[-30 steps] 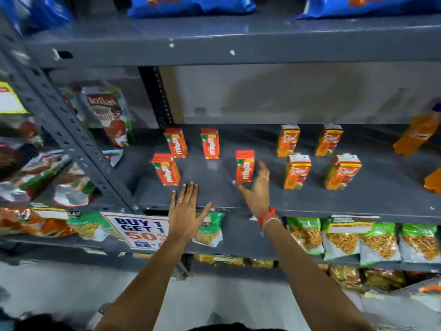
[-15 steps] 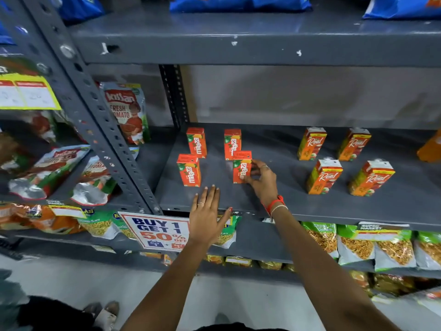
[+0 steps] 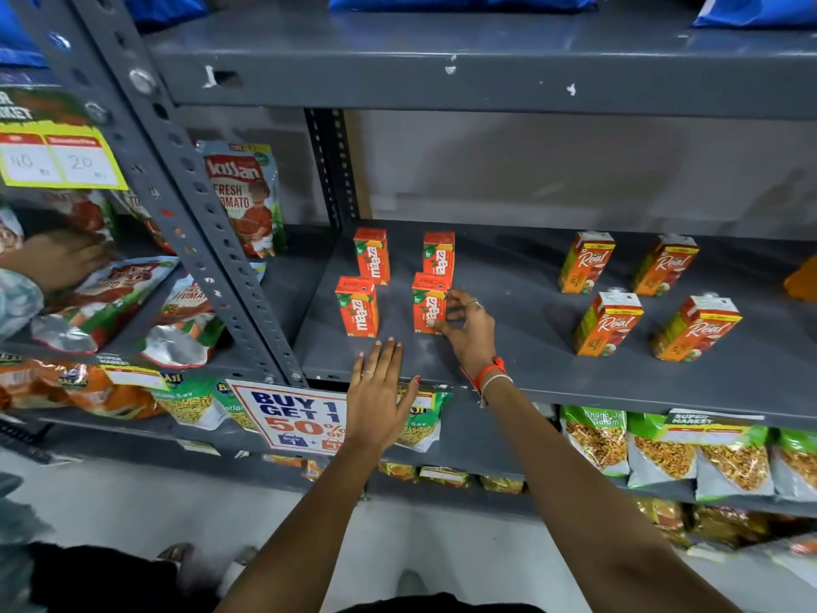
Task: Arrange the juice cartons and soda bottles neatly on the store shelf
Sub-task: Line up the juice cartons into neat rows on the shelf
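A grey metal shelf (image 3: 552,378) fills most of the view, with a slotted upright post (image 3: 208,241) at its left and another shelf board above it carrying blue bags (image 3: 460,0). Below the shelf, green and clear snack packets (image 3: 663,453) hang in a row, and a white offer sign (image 3: 292,418) is fixed to the front edge. To the left of the post stands a tomato sauce pouch (image 3: 243,196), with more pouches lying beside it under a yellow price tag (image 3: 57,159).

On the shelf, four orange-and-green juice cartons (image 3: 610,323) stand upright toward the right, two in front and two behind, well apart from each other. Four red juice cartons stand in a tighter square near the left end: the back left carton (image 3: 372,256), the back right carton (image 3: 438,254), the front left carton (image 3: 357,307) and the front right carton (image 3: 429,303).

The right hand (image 3: 468,325), with a red band at the wrist, grips the front right carton, thumb on its front face and fingers around its right side. The left hand (image 3: 380,391) lies open and flat, palm down, on the front edge of the shelf, just in front of the front left carton and not touching it.
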{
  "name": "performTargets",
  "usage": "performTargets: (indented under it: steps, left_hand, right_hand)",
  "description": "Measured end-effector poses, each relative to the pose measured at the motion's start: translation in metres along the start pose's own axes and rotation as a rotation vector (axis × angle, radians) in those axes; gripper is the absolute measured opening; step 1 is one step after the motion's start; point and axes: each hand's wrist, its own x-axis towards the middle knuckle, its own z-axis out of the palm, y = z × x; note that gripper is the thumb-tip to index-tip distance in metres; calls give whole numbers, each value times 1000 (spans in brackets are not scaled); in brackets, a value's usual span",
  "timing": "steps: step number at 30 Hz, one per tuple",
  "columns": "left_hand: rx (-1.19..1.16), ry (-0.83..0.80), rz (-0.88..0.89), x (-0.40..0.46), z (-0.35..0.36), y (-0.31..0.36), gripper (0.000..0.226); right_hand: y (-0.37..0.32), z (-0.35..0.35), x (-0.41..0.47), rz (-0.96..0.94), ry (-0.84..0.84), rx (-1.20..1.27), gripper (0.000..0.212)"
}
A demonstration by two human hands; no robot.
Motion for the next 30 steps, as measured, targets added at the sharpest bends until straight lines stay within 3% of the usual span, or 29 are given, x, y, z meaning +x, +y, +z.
performTargets:
  steps: [20,22,25,30]
  left_hand:
    - [-28,81,-5,0,7,1,69]
    - [-147,132,-55,3,2,8,65]
    - [-523,174,-135,12,-14,24,60]
    - [-1235,-20,-335,44,-26,44,56]
  right_hand:
    - [-7,-5,-16,1,-30,12,56]
    - [-5,-8,-21,9,-22,70,57]
    - [1,-12,-33,24,13,154,51]
    - [13,-4,-43,-49,1,39,50]
